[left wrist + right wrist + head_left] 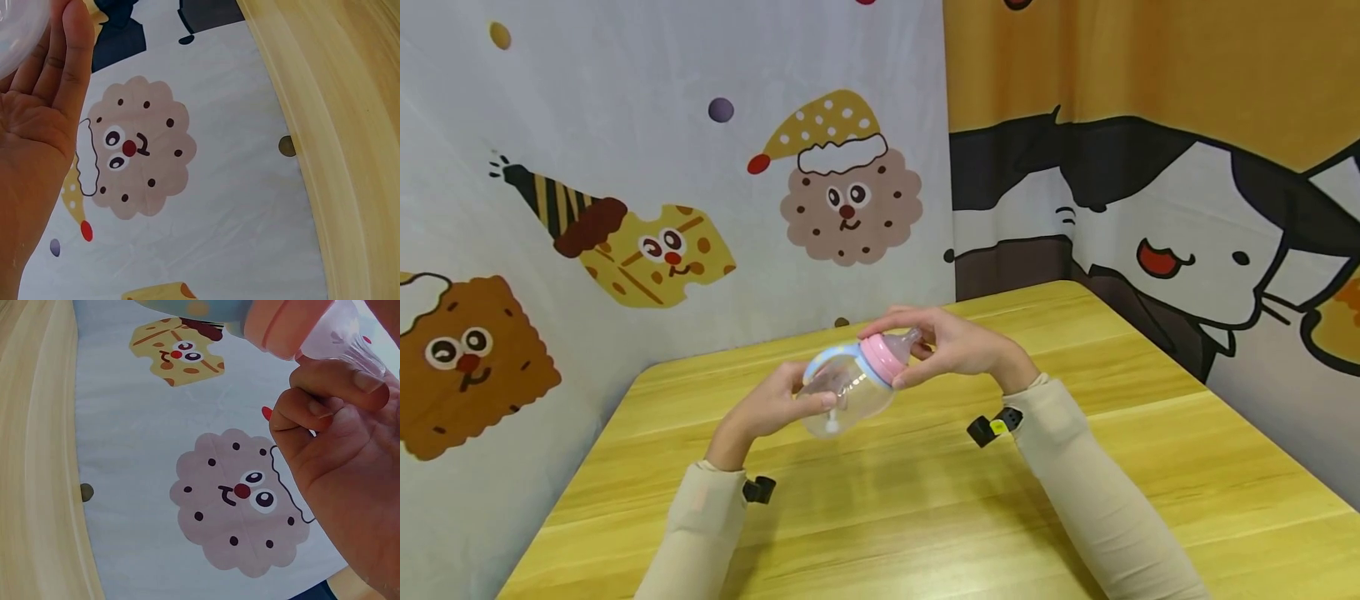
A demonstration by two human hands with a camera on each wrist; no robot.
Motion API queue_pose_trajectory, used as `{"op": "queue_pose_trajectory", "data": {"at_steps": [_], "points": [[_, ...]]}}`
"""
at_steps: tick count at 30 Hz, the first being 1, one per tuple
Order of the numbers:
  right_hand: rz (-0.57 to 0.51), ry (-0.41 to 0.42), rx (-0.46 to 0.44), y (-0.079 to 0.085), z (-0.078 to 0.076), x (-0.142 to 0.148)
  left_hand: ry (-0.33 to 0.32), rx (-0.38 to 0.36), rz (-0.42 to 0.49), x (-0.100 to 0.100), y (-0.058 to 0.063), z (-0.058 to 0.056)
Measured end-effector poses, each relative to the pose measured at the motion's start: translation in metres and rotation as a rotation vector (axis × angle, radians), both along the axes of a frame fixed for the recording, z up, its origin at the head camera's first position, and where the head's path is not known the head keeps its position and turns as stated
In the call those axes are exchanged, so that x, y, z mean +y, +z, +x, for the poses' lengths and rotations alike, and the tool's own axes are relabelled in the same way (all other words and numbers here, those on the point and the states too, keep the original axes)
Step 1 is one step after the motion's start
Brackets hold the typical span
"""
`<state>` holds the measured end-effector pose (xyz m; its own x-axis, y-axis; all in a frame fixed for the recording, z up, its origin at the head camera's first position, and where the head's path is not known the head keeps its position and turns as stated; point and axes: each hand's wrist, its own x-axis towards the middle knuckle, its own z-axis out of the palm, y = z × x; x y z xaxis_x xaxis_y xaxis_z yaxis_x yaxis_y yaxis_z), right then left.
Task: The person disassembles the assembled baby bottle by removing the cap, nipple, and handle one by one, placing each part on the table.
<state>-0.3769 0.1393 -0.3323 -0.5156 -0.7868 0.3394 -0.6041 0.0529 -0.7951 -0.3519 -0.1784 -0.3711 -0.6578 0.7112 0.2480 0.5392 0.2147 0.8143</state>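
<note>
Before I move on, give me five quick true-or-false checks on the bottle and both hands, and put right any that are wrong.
1. The left hand holds the clear body of the bottle. True.
2. The right hand has its fingers on the pink ring. True.
3. The bottle is standing upright. False: it is tilted, with its top end toward the right hand.
4. The nipple is on the bottle, sticking out of the pink ring. True.
5. The handle is dark red. False: the handle is light blue.
</note>
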Motion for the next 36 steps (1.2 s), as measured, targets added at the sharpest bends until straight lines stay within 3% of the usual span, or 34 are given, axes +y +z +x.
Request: {"op": "queue_pose_trajectory", "data": {"at_steps": [18, 23, 27, 36], "points": [[-0.006, 0.065, -0.003, 0.0027, -0.0012, 0.0053, -0.014, -0.001, 0.016, 0.0030, -0.0008, 0.0006], [0.023, 0.033, 0.010, 0.0038, -0.0015, 0.0069, -0.021, 0.027, 0.017, 0.0026, -0.0034, -0.0018], [0.032, 0.024, 0.000, 0.0036, -0.0027, 0.0053, -0.014, -0.002, 0.025, 0.0016, -0.0041, -0.0010], [0.032, -0.084, -0.065, 0.0031, -0.0017, 0.0022, 0.071, -0.014, -0.012, 0.0015, -0.0039, -0.0023]]}}
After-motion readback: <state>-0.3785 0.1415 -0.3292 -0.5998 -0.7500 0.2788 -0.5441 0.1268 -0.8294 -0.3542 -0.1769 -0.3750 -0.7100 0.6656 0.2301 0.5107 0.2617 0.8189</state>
